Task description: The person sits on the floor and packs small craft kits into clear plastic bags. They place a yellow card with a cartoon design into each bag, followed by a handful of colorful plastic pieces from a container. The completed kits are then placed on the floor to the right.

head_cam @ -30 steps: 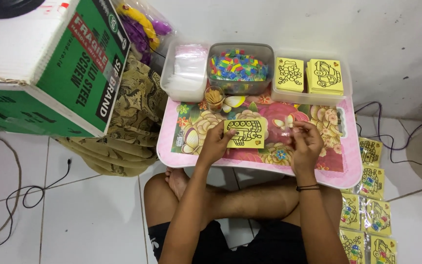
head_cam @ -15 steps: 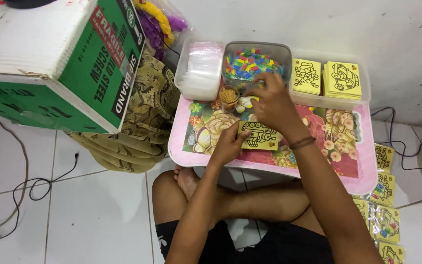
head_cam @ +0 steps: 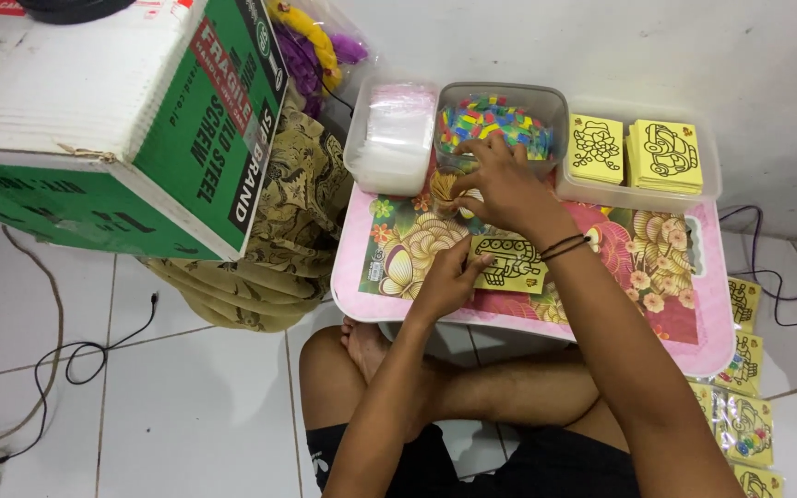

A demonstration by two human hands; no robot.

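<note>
- We sit cross-legged on a white tiled floor (head_cam: 186,406) and look down at a low pink table (head_cam: 712,323) with a printed flower top.
- Our left hand (head_cam: 445,281) rests on the table, its fingers curled and pressing the left edge of a yellow card (head_cam: 507,263) with a black line drawing; the card lies flat near the table's front middle.
- Our right hand (head_cam: 500,184) reaches across to the back of the table, fingers bent downward over a small pale scalloped object (head_cam: 445,184); we cannot tell whether they have closed on anything.
- Dark bands (head_cam: 566,246) circle the right wrist, just above the card.
- Behind the right hand stands a clear tub of small multicoloured pieces (head_cam: 495,120).
- To its left is a clear tub of stacked transparent sleeves (head_cam: 394,134).
- To its right is a clear tray (head_cam: 643,195) holding two stacks of yellow line-drawing cards (head_cam: 638,152).
- A large green and white cardboard box (head_cam: 113,129) sits to the left, well apart from the table, beside a patterned brown cloth (head_cam: 279,231).
- Bagged yellow cards (head_cam: 744,406) lie on the floor at the right.
- A black cable (head_cam: 94,346) trails over the tiles at the left.
</note>
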